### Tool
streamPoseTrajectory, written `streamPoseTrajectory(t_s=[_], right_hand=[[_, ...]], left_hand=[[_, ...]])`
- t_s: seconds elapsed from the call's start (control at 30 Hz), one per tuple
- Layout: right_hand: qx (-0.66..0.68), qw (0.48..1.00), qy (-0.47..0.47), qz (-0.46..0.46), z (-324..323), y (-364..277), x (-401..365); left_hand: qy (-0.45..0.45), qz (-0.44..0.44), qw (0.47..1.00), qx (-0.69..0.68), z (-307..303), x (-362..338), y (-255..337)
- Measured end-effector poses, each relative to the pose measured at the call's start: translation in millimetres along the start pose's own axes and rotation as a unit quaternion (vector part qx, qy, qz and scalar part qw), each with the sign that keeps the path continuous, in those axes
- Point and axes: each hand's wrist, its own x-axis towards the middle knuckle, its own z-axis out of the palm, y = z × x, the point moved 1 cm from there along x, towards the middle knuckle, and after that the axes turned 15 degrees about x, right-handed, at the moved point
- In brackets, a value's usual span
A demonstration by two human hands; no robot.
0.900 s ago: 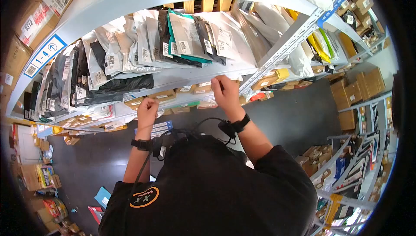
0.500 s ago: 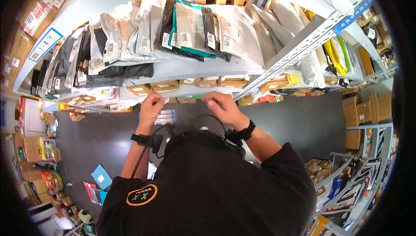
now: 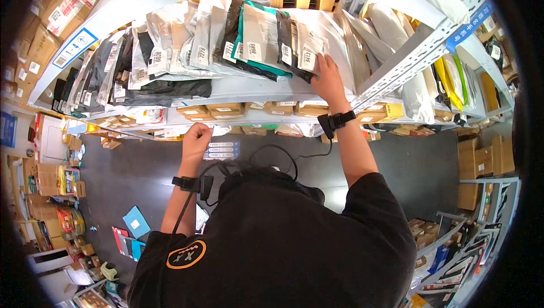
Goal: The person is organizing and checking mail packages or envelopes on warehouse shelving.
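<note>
My right hand (image 3: 330,83) reaches up to the shelf, its fingers stretched out against the front of a white plastic mailer bag (image 3: 310,39) beside its label. Left of that stand a black mailer (image 3: 285,47) and a grey mailer (image 3: 258,30) in front of a teal one (image 3: 240,25). Held low below the shelf edge, my left hand (image 3: 196,139) has its fingers curled closed. Whatever may be in them cannot be made out. Both wrists carry black straps with small devices.
Upright bags fill the metal shelf (image 3: 249,90), with cardboard boxes (image 3: 224,110) on the level below. A perforated upright post (image 3: 408,59) stands right of my right hand. Blue folders (image 3: 136,222) lie on the floor at the left. A cable runs near my arms.
My right hand has moved up and right from below the shelf to the white mailer bag. My left hand stays low and closed. The view has shifted slightly.
</note>
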Motion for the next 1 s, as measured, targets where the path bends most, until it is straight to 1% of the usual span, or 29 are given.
streamPoseTrajectory(t_s=[0.13, 0.37, 0.47, 0.6, 0.8, 0.9, 1.0], right_hand=[[-0.005, 1.000, 0.007, 0.010, 12, 7, 3], [-0.008, 1.000, 0.025, -0.002, 15, 11, 5], [-0.004, 1.000, 0.024, 0.005, 14, 9, 4], [0.001, 0.999, 0.032, 0.000, 15, 10, 4], [0.012, 1.000, 0.008, 0.012, 9, -2, 2], [-0.048, 0.999, 0.008, 0.011, 12, -12, 0], [-0.060, 0.998, 0.023, 0.024, 16, -21, 2]], left_hand=[[0.003, 0.008, 0.999, -0.035, 0, -6, 2], [0.015, -0.013, 1.000, -0.023, 1, -14, -7], [-0.007, 0.005, 1.000, 0.011, 4, -13, -19], [-0.019, 0.006, 1.000, 0.000, 9, -12, -17], [-0.017, -0.002, 1.000, -0.013, 13, -13, -4], [-0.013, 0.000, 1.000, -0.009, 15, -12, -3], [-0.024, 0.007, 1.000, -0.005, 15, -9, -11]])
